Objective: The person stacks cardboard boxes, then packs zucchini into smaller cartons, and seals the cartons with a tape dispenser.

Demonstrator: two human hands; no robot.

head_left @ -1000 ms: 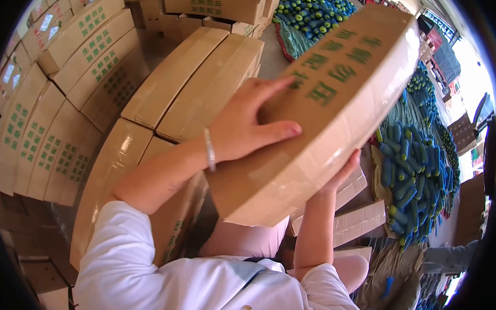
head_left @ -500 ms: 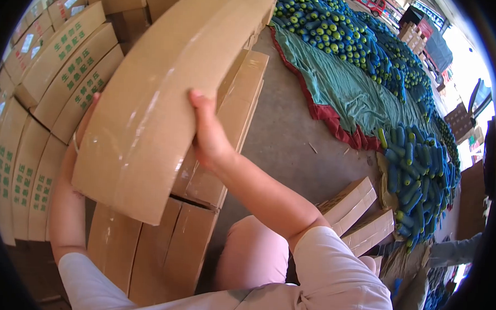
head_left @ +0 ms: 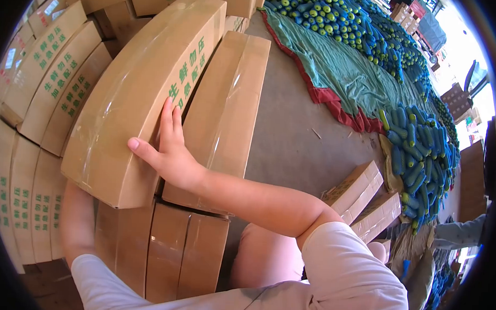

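A long, taped cardboard carton (head_left: 116,104) with green printing on its right side lies on top of stacked cartons (head_left: 184,248). My right hand (head_left: 174,158) is open against it, its thumb on the top edge and its fingers spread on the printed side. On the left, my forearm (head_left: 77,220) reaches up to the carton's far side, and my left hand is hidden behind it. Another taped carton (head_left: 225,116) lies close along the right of this one.
Printed cartons (head_left: 45,93) are stacked along the left. At right, long green vegetables (head_left: 420,155) in blue netting lie in piles beside a green cloth (head_left: 338,76) with a red edge. Two cartons (head_left: 356,189) sit on the floor near my knee. A person's sleeve (head_left: 458,234) shows at far right.
The carton has come down and turned, so its printed right side now shows. My right hand has shifted lower and left, its fingers now spread. My left hand has gone out of sight.
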